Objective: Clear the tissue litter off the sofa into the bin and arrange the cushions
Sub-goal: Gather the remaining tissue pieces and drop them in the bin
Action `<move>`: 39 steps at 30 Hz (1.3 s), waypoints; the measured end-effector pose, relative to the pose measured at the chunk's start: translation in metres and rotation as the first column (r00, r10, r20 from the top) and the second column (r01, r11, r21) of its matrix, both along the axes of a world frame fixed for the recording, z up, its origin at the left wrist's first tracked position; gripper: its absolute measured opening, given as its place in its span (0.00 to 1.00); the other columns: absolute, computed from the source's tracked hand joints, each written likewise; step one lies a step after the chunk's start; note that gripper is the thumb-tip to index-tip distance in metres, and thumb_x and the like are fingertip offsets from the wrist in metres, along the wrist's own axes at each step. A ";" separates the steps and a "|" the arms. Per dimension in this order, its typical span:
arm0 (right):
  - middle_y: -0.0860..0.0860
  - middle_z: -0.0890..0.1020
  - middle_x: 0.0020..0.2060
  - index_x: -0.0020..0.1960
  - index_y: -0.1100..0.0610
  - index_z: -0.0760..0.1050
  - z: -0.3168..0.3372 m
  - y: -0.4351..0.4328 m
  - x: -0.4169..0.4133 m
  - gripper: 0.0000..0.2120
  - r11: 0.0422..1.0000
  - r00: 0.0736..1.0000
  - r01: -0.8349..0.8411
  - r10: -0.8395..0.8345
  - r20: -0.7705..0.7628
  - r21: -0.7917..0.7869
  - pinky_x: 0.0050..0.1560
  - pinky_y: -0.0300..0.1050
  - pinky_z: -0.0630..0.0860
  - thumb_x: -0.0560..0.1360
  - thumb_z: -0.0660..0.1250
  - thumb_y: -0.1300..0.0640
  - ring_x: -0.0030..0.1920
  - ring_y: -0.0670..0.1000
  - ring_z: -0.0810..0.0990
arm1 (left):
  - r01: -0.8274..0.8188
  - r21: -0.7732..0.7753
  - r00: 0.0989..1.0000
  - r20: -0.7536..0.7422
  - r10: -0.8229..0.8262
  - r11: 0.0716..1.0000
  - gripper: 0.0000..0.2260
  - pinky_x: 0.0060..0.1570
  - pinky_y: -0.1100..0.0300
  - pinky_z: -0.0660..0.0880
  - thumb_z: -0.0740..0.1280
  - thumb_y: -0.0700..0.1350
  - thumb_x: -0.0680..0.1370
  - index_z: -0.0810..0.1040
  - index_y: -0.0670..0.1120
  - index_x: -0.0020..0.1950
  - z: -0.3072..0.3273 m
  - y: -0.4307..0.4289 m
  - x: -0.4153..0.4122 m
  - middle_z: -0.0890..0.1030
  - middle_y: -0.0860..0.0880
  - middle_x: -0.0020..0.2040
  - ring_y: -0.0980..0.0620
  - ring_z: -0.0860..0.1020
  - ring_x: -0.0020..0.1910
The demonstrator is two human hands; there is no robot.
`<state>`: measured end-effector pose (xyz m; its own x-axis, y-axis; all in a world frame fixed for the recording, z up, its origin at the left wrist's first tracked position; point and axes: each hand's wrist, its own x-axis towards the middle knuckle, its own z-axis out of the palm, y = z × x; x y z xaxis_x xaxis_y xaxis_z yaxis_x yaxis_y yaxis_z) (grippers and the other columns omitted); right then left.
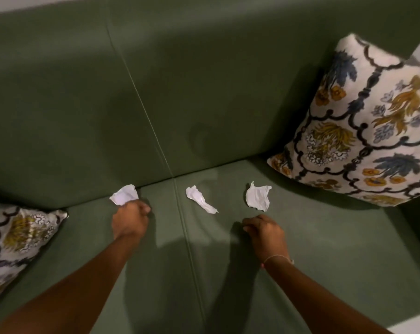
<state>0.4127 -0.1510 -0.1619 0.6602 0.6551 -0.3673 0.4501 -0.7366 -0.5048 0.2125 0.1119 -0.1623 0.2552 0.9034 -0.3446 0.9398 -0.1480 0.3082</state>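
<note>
The green sofa [204, 92] fills nearly everything I can see from here; a patterned cushion [363, 131] leans in its far right corner against the backrest, and a second patterned cushion [13, 239] lies flat at the left edge of the seat; no bin is in sight. Three scraps of tissue sit in a loose row along the far part of the seat, close to the backrest crease. The left tissue [124, 194] is already in the left hand [130, 221], whose fingers are curled into a fist around its lower end, the rest of it poking out beyond the knuckles. The middle tissue [199, 199] lies free, a narrow strip whose long axis runs from far-left to near-right; the right tissue [258, 195] is a broader crumple, also free. The right hand [264, 233] hovers just nearer than these two, fingers curled loosely, holding nothing I can make out. The right tissue lies almost straight ahead of it, slightly to the left; the middle strip sits further left, its near tip pointing towards that hand; so the right hand is plainly better placed for both, and a short forward reach should do it.
</note>
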 end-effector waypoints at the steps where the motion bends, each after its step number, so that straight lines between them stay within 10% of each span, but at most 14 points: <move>1: 0.49 0.82 0.51 0.54 0.47 0.80 0.006 0.001 0.007 0.10 0.997 0.997 0.073 -0.073 0.002 0.029 0.54 0.47 0.77 0.74 0.68 0.57 0.51 0.52 0.80 | 0.024 -0.007 0.999 0.024 -0.024 1.000 0.07 0.50 0.49 0.77 0.66 0.42 0.74 0.82 0.52 0.45 0.004 -0.008 0.007 0.84 0.41 0.50 0.35 0.81 0.50; 8: 0.53 0.78 0.61 0.67 0.47 0.69 0.014 0.029 0.062 0.24 0.993 0.990 0.121 -0.122 0.069 0.018 0.59 0.54 0.77 0.73 0.69 0.59 0.59 0.56 0.78 | 0.321 0.263 0.935 0.062 -0.348 0.910 0.10 0.47 0.51 0.76 0.67 0.44 0.74 0.80 0.52 0.54 0.014 -0.032 0.062 0.81 0.48 0.53 0.43 0.78 0.54; 12: 0.55 0.67 0.68 0.72 0.46 0.60 -0.002 0.035 0.073 0.35 0.978 0.989 -0.106 0.123 0.084 -0.181 0.60 0.56 0.77 0.71 0.71 0.63 0.61 0.60 0.76 | 0.767 0.134 0.641 -0.121 -0.758 0.628 0.30 0.53 0.48 0.75 0.69 0.38 0.69 0.68 0.57 0.69 0.007 -0.043 0.098 0.72 0.52 0.67 0.47 0.70 0.65; 16: 0.54 0.63 0.69 0.71 0.44 0.61 -0.023 0.034 0.066 0.40 0.947 0.969 -0.190 0.224 0.106 -0.258 0.59 0.58 0.77 0.66 0.76 0.62 0.63 0.61 0.73 | 0.854 0.085 0.517 -0.245 -0.820 0.513 0.24 0.55 0.47 0.73 0.67 0.38 0.70 0.73 0.53 0.64 -0.009 -0.051 0.106 0.73 0.48 0.63 0.46 0.71 0.63; 21: 0.52 0.75 0.53 0.58 0.51 0.74 -0.028 0.041 0.071 0.20 0.964 0.988 -0.097 0.123 0.093 -0.247 0.53 0.52 0.79 0.68 0.75 0.60 0.52 0.56 0.77 | 0.715 0.253 0.687 -0.082 -0.722 0.652 0.04 0.44 0.52 0.75 0.68 0.41 0.73 0.80 0.48 0.45 -0.013 -0.055 0.072 0.82 0.47 0.43 0.43 0.80 0.46; 28: 0.49 0.77 0.48 0.41 0.41 0.73 -0.022 0.048 0.056 0.12 0.982 0.999 -0.034 0.041 0.034 -0.185 0.33 0.35 0.68 0.74 0.67 0.59 0.39 0.46 0.72 | 0.076 0.260 0.991 0.090 -0.103 0.963 0.06 0.52 0.48 0.74 0.71 0.46 0.72 0.85 0.51 0.48 0.006 -0.036 0.002 0.77 0.46 0.56 0.41 0.74 0.53; 34: 0.50 0.82 0.52 0.48 0.48 0.82 -0.017 0.060 0.013 0.08 0.997 0.997 -0.074 0.074 -0.010 0.020 0.53 0.47 0.77 0.75 0.67 0.58 0.49 0.51 0.79 | -0.287 0.074 0.957 0.065 0.283 0.955 0.11 0.65 0.50 0.68 0.70 0.54 0.72 0.85 0.52 0.52 0.008 0.003 -0.009 0.75 0.40 0.64 0.40 0.69 0.67; 39: 0.51 0.84 0.49 0.46 0.51 0.83 -0.020 0.064 -0.011 0.06 0.993 0.991 -0.029 0.044 -0.127 0.118 0.54 0.49 0.78 0.72 0.70 0.59 0.48 0.52 0.81 | -0.371 -0.038 0.912 0.175 0.371 0.928 0.13 0.63 0.50 0.73 0.69 0.55 0.73 0.85 0.50 0.52 -0.005 0.025 0.011 0.84 0.41 0.54 0.38 0.78 0.57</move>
<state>0.4014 -0.0874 -0.1819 0.5875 0.7207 -0.3680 0.4010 -0.6543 -0.6412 0.2232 0.1373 -0.1668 -0.0413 0.9435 -0.3289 0.8574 0.2025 0.4732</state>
